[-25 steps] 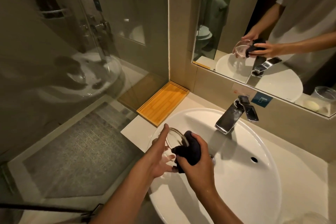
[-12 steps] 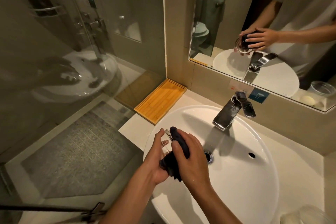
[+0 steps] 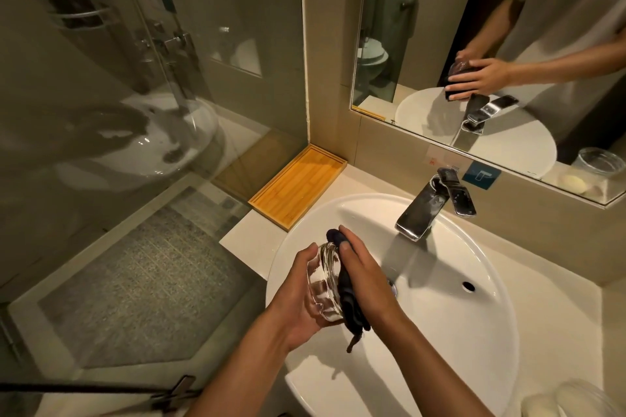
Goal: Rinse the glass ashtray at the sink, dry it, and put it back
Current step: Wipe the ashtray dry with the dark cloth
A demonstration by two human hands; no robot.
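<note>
The clear glass ashtray is held on its side above the left part of the white sink. My left hand cups it from the left and below. My right hand presses a dark cloth flat against the ashtray's open face, fingers stretched over it; a tail of the cloth hangs down below my hands. No water runs from the chrome faucet.
An empty bamboo tray lies on the counter left of the sink, by the wall corner. A glass shower screen stands to the left. The mirror hangs behind the faucet. A glass jar sits at the bottom right.
The ashtray has been turned in my left hand, so more of its glass side shows. My right hand has spread flatter over the cloth against its face.
</note>
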